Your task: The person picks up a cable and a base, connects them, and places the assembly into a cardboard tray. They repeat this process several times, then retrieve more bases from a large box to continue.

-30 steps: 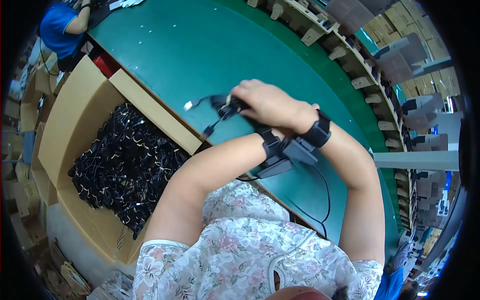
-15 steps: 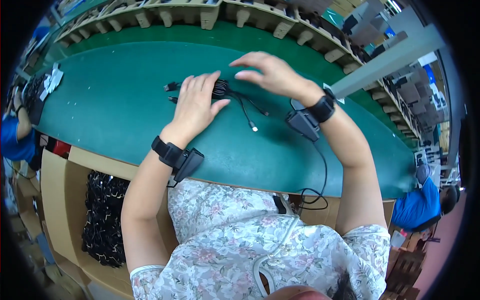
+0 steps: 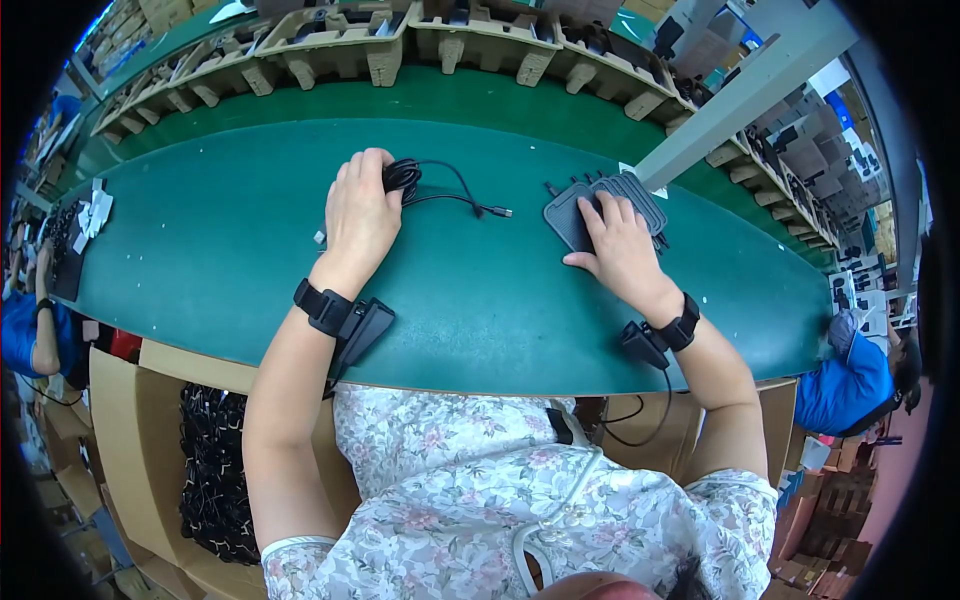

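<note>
A bundled black cable (image 3: 402,178) is gripped in my left hand (image 3: 360,215), fingers curled round its coil. One loose end with a dark plug (image 3: 497,211) trails to the right over the green table; a pale plug (image 3: 320,238) pokes out left of the wrist. Over on the right, my right hand (image 3: 625,245) rests with spread fingers on a flat dark-grey square pad (image 3: 568,222) with rounded corners. A second, similar pad (image 3: 640,200) lies against it, partly under the fingers. Black straps with small boxes sit on both wrists.
Cardboard trays (image 3: 490,50) with compartments line the table's far side. A grey metal post (image 3: 740,100) rises just beyond the pads. At lower left, an open carton (image 3: 130,430) holds many black cables (image 3: 215,470). People in blue work at both ends.
My left hand has closed round the cable coil and drawn it slightly left. My right hand has left the air near the cable and come down on the pads at right.
</note>
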`<move>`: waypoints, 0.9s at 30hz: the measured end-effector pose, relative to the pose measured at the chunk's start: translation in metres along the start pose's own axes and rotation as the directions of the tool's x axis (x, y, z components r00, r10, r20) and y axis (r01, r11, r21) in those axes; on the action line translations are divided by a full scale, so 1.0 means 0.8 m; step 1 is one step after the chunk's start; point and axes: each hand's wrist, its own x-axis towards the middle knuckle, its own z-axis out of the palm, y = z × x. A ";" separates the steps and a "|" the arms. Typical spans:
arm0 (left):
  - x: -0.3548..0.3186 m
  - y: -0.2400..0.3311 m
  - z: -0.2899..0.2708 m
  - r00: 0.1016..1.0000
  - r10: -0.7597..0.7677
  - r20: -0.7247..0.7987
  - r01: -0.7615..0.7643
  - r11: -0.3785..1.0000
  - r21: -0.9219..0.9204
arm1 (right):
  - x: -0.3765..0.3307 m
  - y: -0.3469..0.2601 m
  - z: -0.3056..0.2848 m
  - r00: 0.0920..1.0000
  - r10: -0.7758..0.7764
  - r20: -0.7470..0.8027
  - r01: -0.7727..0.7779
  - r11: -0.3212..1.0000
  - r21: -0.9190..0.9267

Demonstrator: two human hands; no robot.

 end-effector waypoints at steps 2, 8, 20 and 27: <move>0.007 0.011 0.002 0.997 -0.029 -0.065 0.023 0.996 -0.088 | 0.001 0.001 0.000 1.000 -0.017 0.009 0.017 0.998 0.060; 0.005 0.002 0.030 0.981 -0.046 -0.190 0.012 0.984 -0.177 | 0.026 -0.005 -0.019 0.976 0.079 0.204 -0.147 0.927 0.345; -0.014 0.033 0.024 0.976 0.174 0.128 -0.023 0.673 -0.739 | 0.096 -0.063 -0.059 0.914 -0.209 -0.348 0.364 0.801 0.476; 0.002 0.006 0.016 0.925 -0.155 0.347 0.379 0.357 -0.854 | 0.151 -0.042 -0.030 0.992 0.115 -0.047 0.024 0.193 0.981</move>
